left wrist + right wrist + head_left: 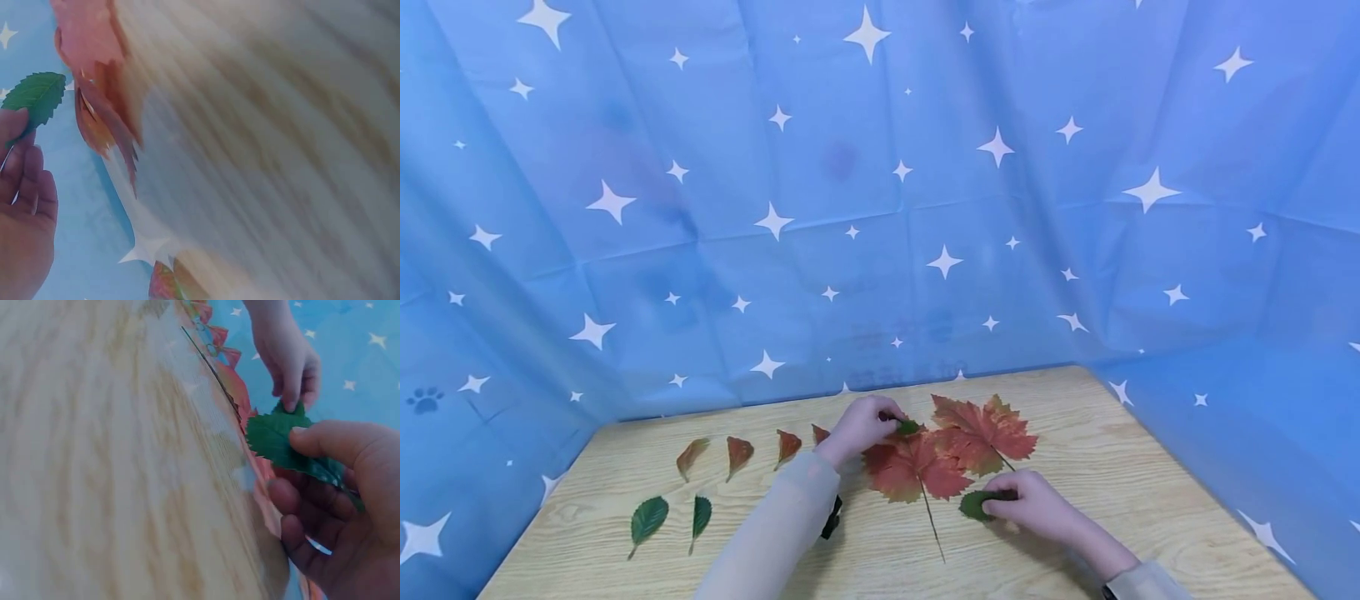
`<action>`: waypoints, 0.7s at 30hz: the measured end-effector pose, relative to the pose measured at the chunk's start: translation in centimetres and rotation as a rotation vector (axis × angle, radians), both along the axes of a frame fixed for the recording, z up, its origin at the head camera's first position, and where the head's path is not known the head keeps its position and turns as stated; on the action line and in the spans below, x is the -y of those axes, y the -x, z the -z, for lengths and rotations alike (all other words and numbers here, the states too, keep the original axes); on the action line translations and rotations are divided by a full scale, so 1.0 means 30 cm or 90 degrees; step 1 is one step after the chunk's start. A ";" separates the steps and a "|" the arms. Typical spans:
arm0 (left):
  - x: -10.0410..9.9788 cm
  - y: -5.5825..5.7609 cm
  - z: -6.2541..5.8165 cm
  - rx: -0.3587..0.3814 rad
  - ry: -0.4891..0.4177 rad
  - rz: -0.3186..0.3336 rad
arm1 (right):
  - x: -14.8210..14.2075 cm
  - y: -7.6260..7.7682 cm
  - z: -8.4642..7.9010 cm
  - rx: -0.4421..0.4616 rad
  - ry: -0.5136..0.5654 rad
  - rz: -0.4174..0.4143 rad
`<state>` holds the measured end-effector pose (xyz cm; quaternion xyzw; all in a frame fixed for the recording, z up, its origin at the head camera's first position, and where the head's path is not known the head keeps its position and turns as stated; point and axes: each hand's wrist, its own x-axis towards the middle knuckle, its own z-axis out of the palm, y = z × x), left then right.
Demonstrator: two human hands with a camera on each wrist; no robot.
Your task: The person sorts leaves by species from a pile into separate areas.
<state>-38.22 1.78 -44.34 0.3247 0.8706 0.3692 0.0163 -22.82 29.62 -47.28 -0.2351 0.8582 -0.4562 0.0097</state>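
Note:
My left hand pinches a small green leaf with a toothed edge between thumb and fingers. It hovers over the back left part of two large red-orange lobed leaves, the nearer one overlapping the farther one. Thumb and fingers of my right hand grip another green toothed leaf, just in front of the red leaves and right of the nearer one's long thin stem. In the right wrist view, part of the left hand's leaf hides behind the right hand's leaf.
At the left of the wooden table, several small reddish-brown leaves form a row, partly hidden by the left hand. Nearer lie two green leaves, a broad one and a narrow one. A blue star-patterned cloth hangs behind.

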 end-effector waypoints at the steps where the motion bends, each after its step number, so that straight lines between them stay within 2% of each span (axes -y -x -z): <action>1: 0.000 0.000 0.002 0.017 -0.022 -0.005 | -0.001 0.001 0.001 0.001 0.004 0.008; 5: -0.002 0.000 0.006 0.084 -0.109 -0.016 | -0.005 0.001 0.005 0.002 0.033 0.045; 12: -0.006 -0.011 -0.017 0.174 -0.238 -0.009 | -0.008 0.008 0.013 0.003 0.049 0.129; 18: -0.003 -0.012 -0.021 0.247 -0.299 0.017 | -0.014 0.016 0.024 0.018 0.064 0.148; 21: -0.005 -0.013 -0.023 0.267 -0.320 0.008 | -0.018 0.021 0.032 0.025 0.062 0.156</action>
